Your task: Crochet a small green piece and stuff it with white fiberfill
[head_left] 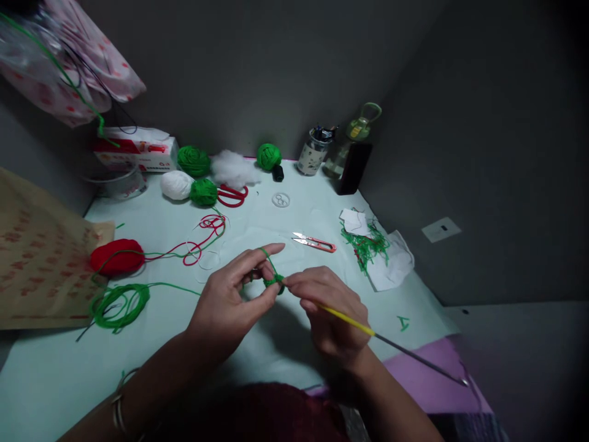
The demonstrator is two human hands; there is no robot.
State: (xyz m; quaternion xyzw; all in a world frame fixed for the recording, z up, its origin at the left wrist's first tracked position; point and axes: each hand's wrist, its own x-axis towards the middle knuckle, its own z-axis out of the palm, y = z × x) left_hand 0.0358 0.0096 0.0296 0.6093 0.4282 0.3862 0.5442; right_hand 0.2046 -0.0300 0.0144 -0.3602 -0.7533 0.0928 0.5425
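Note:
Between thumb and fingers, my left hand (230,294) pinches a small green crochet piece (275,283). Green yarn runs over its raised index finger down to the piece. My right hand (334,310) is closed around a crochet hook (350,320) with a yellow grip and a grey shaft. The shaft sticks out to the lower right, and the other end points at the green piece; its tip is hidden by the fingers. Beyond the hands lie orange-handled thread snips (315,242), blades parted. A coil of green yarn (120,306) lies left of my left hand.
At left are a red yarn ball (118,258) and a brown paper bag (41,258). Along the back stand green yarn balls (194,160), white stuffing (234,169), red-handled scissors (232,195), a pen jar (313,153) and a black phone (356,168). Green yarn scraps (368,245) lie right.

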